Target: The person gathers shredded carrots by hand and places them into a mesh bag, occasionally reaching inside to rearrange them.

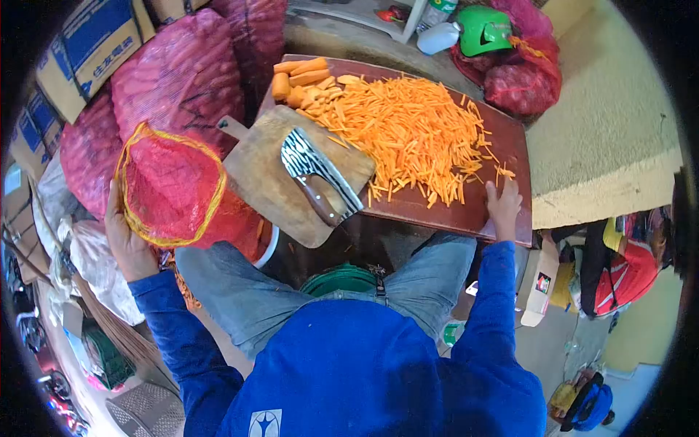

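Note:
My left hand (pixel 125 233) is closed on the side of a red mesh bag (pixel 171 189), whose yellow-edged mouth gapes upward. My right hand (pixel 504 207) rests at the right end of a dark red board (pixel 429 213), thumb and fingers apart, with a few stray carrot strips just beyond the fingertips. A big heap of carrot strips (pixel 415 131) covers much of the board. Whole and cut carrot pieces (pixel 297 76) lie at its far left. On a wooden chopping board (pixel 269 164) lies a broad knife (pixel 320 175) with a patterned blade and a brown handle.
Full red mesh sacks (pixel 178 65) stand at the left, beside cardboard boxes (pixel 95 51). A pale container (pixel 267 247) shows partly under the mesh bag. Behind the board lie a green object (pixel 485 31) and a filled mesh bag (pixel 520 84). A pale ledge (pixel 604 138) borders the right.

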{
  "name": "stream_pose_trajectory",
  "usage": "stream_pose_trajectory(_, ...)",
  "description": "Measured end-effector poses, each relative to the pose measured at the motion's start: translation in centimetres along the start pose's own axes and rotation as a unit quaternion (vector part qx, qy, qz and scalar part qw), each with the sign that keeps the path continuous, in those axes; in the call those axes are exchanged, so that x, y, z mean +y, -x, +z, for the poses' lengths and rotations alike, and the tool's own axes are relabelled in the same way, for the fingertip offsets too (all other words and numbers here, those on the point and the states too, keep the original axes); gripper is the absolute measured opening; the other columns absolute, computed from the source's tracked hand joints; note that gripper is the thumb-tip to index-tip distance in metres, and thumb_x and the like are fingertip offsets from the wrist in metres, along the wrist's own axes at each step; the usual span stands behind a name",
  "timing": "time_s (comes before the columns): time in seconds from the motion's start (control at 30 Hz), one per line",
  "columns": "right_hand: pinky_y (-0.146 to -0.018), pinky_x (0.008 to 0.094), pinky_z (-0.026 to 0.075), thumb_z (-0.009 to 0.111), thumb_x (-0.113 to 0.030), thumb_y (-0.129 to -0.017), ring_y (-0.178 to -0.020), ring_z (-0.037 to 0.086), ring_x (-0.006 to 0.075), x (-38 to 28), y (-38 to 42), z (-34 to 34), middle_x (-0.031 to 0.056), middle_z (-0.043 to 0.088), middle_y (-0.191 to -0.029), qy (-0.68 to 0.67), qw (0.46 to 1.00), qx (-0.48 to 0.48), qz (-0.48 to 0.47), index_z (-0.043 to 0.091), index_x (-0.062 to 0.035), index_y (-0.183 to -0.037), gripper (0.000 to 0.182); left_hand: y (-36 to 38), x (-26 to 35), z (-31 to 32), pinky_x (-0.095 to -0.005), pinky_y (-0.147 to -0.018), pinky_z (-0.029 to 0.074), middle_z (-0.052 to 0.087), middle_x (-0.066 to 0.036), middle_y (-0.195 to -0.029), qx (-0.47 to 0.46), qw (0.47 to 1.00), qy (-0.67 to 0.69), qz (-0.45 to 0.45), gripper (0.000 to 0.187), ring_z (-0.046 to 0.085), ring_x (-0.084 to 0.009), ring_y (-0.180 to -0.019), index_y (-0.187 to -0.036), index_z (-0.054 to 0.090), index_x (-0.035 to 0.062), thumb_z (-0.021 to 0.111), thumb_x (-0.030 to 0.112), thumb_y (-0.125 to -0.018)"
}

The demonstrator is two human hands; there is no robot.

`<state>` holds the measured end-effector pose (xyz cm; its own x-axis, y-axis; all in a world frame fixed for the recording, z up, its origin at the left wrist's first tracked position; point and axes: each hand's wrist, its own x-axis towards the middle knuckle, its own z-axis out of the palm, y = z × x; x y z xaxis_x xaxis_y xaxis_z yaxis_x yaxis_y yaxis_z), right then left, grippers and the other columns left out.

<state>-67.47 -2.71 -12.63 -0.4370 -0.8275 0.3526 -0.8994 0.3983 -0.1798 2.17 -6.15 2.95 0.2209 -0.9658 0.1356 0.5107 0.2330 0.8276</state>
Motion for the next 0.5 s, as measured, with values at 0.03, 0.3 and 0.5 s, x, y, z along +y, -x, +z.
stream_pose_trajectory(0.03,-0.095,0.0624,0.042,0.062,-0.049,-0.092,-0.116,0.05,0.0511,1.2,-1.2,0.3,0.0245,0.049,-0.138,0.0,1.0,0.001,0.007,0.05,-0.0053,-0.14,0.066,0.9,-0.2,2.1,-0.0385,-0.102,0.052,0.062,-0.016,-0.132,-0.017,0.986,-0.137,0.095,0.042,0.063,-0.0255,-0.117,-0.136,0.053,-0.0028,0.054,0.023,-0.102)
stream_pose_trajectory(0.3,-0.091,0.0572,0.046,0.054,-0.027,-0.094,-0.104,0.062,0.0432,8.6,-10.2,6.7,0.0203,0.069,-0.106,0.072,0.994,-0.078,0.037,0.066,-0.0078,-0.116,0.031,1.0,-0.1,0.4,-0.0365,-0.104,0.051,0.06,-0.014,-0.134,-0.017,0.985,-0.153,0.079,0.038,0.062,-0.0209,-0.117,-0.135,0.05,-0.0049,0.048,0.019,-0.106)
stream_pose_trajectory(0.5,-0.089,0.0462,0.051,0.057,-0.018,-0.09,-0.101,0.065,0.0388,-1.3,-9.9,9.3,0.0199,0.071,-0.103,-0.217,0.97,-0.097,-0.058,0.069,-0.0027,-0.108,0.027,-0.4,-0.2,-0.6,-0.0335,-0.105,0.048,0.056,-0.013,-0.137,0.058,0.98,-0.188,0.035,0.049,0.059,-0.0185,-0.118,-0.14,0.045,-0.007,0.053,0.025,-0.104)
